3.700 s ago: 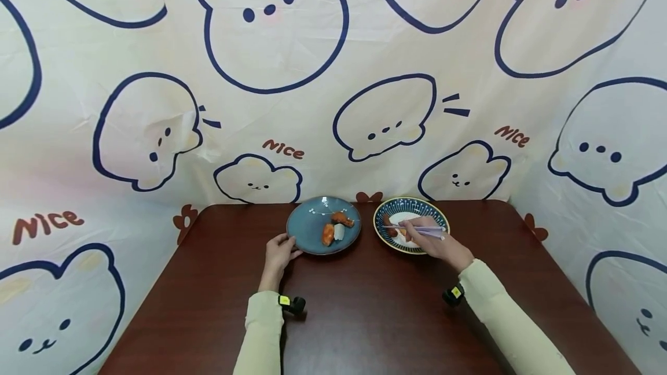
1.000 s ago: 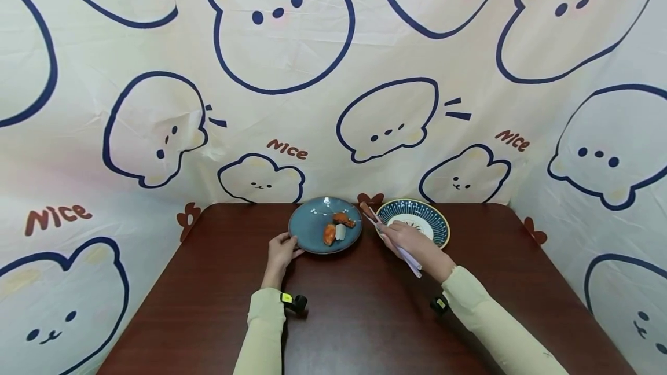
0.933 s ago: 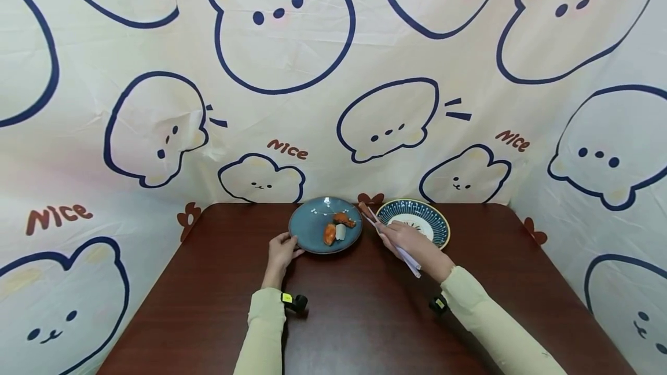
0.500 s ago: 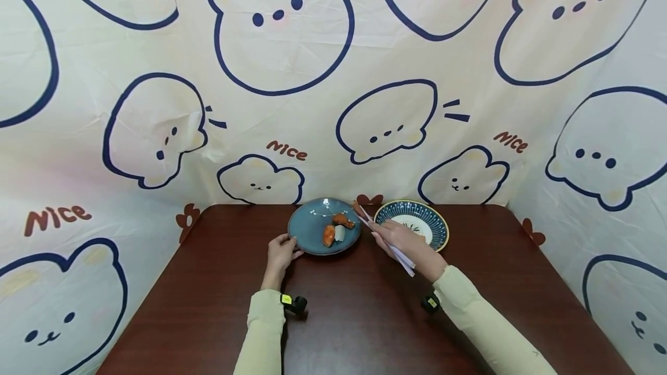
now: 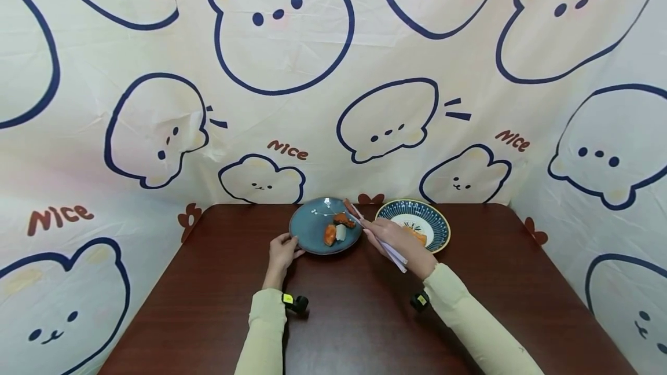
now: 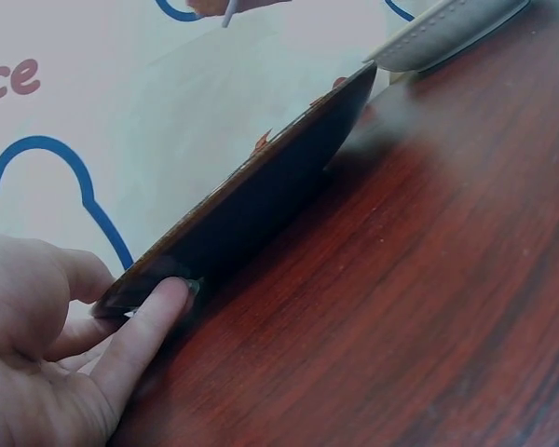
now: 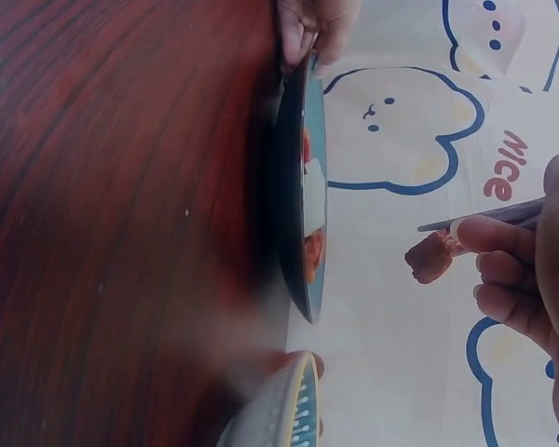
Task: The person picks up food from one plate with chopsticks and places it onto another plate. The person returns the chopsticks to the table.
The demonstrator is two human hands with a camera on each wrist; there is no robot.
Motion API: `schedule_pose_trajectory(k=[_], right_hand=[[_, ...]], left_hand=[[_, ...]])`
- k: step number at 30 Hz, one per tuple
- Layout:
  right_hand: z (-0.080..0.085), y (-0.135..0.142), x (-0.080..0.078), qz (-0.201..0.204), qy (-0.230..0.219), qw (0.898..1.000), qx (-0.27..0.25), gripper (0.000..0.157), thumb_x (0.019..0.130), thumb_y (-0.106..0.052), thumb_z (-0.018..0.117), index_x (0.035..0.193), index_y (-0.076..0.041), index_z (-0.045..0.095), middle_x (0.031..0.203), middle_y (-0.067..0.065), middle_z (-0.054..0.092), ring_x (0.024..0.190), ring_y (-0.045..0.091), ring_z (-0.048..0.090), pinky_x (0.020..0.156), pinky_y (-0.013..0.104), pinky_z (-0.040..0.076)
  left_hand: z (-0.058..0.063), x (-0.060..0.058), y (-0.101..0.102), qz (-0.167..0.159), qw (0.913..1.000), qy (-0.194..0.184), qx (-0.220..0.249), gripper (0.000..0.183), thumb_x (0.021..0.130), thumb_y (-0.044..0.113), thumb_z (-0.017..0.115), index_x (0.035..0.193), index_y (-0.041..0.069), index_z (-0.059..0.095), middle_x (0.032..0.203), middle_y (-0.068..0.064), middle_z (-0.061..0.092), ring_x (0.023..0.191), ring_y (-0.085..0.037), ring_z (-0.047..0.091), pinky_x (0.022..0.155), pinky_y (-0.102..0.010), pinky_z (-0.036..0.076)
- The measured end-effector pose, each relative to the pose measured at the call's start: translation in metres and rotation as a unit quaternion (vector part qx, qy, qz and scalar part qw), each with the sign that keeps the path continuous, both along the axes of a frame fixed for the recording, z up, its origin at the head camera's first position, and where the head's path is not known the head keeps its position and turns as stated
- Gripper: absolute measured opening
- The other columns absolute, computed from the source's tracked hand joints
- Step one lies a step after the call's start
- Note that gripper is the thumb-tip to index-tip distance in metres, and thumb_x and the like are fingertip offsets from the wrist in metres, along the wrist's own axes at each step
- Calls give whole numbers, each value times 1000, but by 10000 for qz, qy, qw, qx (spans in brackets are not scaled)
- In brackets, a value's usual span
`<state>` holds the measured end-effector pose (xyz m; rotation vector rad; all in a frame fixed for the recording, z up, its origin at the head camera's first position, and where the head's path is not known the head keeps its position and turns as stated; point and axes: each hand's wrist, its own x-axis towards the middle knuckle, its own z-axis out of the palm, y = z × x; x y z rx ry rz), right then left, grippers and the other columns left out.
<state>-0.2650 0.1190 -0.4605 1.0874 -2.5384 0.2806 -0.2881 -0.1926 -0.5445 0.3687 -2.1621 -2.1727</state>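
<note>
My left hand (image 5: 280,252) holds the left rim of a round blue plate (image 5: 310,227); in the left wrist view a finger (image 6: 154,317) presses against its underside. On that plate lie an orange-glazed food piece (image 5: 330,235), a white piece (image 5: 341,232) and a reddish-brown piece (image 5: 344,220). My right hand (image 5: 398,242) grips light purple chopsticks (image 5: 392,254). Their tips pinch a brown piece of food (image 7: 430,258), raised near the blue plate's right edge. What kind of food it is, I cannot tell.
Right of the blue plate stands a blue-and-white patterned dish (image 5: 444,230) with a yellow rim. An orange food piece (image 5: 418,236) lies in it, partly behind my right hand. Behind the brown table (image 5: 344,317) hangs a cloth (image 5: 312,126) printed with cartoon bears.
My right hand has lifted the brown food piece out of the patterned dish with the chopsticks and carried it left to the blue plate's edge. My left hand stays on the plate.
</note>
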Motion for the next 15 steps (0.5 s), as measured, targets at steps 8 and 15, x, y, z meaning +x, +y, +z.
schedule_pose_trajectory(k=[8,15], right_hand=[[-7,-14,-7,460,-473,9930,-980,35,104,-14,56,136,-3,66,90,2,64,79,12,55,67,20,53],[-16,-27,-7,785,-108,9897,-1190,33,101,-9,60,130,2,68,86,7,66,75,15,57,63,24,55]], left_hand=[[-1,0,0,2,10000,-25,31,42,107,8,51,144,-12,47,123,-30,61,91,-20,69,76,-27,64],[1,3,1,8,10000,-41,19,41,107,8,51,143,-12,49,122,-29,61,89,-18,69,75,-26,63]])
